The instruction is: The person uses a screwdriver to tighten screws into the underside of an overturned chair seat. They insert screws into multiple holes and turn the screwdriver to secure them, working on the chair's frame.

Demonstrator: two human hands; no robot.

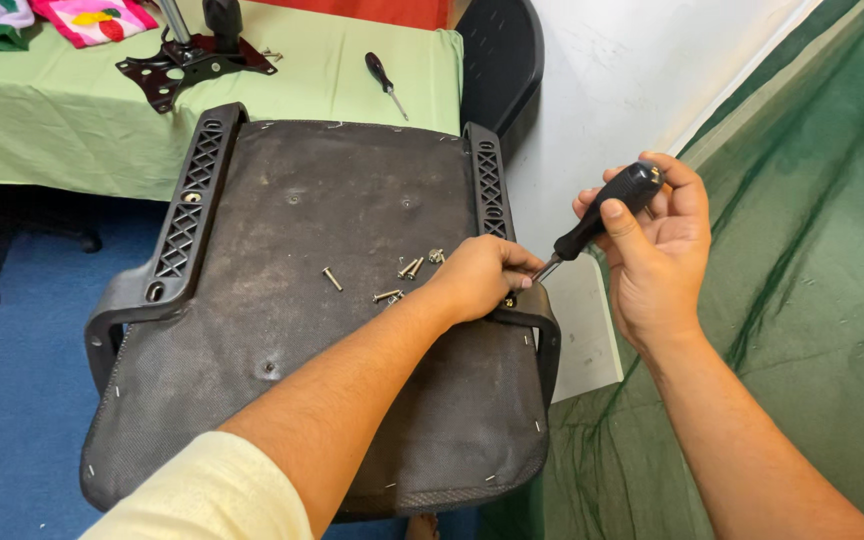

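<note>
My right hand [657, 235] grips the black-handled screwdriver [602, 215], its shaft slanting down-left to the black plastic armrest bracket [537, 305], where my left hand [477, 280] pinches a small screw.

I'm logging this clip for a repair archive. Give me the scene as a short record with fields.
setting: upturned black fabric chair seat beside a green-clothed table
left hand: resting on the black plastic armrest bracket at the seat's right edge
right hand: gripping a black-handled screwdriver, tip at the bracket
loose parts: silver screws lying on the seat
on table: second black-handled screwdriver; black metal chair mechanism plate
</note>
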